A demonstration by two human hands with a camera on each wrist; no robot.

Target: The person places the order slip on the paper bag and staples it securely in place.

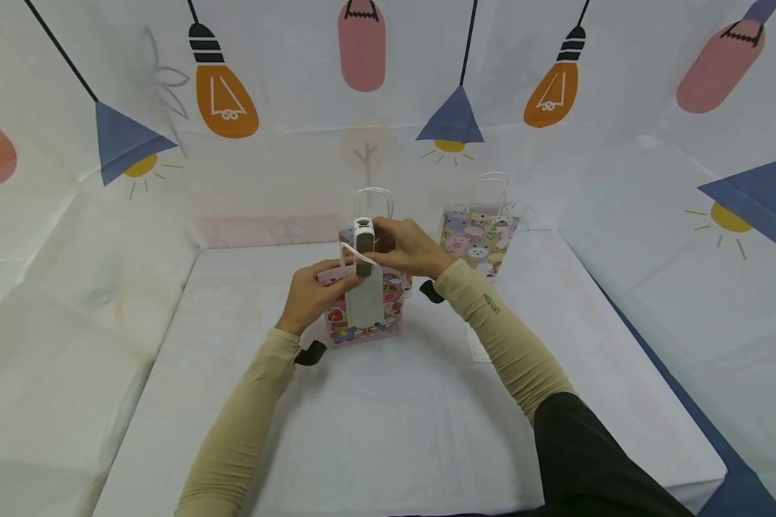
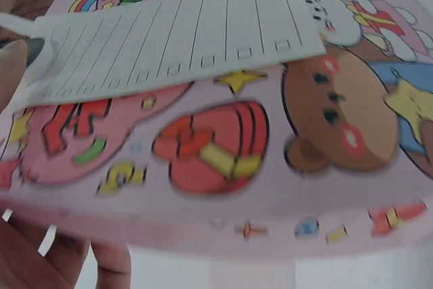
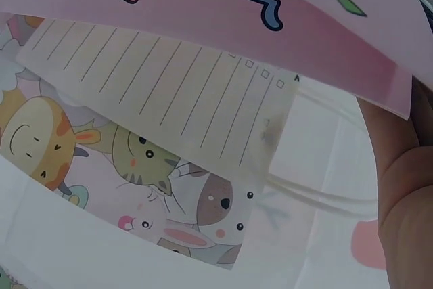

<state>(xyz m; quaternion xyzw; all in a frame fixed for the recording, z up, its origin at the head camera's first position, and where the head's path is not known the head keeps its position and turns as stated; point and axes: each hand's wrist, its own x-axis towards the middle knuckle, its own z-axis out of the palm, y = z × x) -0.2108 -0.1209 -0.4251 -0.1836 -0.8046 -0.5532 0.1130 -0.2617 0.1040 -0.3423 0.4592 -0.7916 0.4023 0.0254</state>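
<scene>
Pinching pink bag by its top edge with left hand; gripping green-and-white tool in right hand, at lined card's top edge. Positioned well inside white table's side edges, apart from animal-print bag at far right.

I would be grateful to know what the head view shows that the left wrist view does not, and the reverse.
Only the head view: the orange light bulb printed on the backdrop and the animal-print gift bag standing toward the back.

Only the left wrist view: readable checkboxes on the lined card.

Both: the pink gift bag, that card, and the left hand.
</scene>
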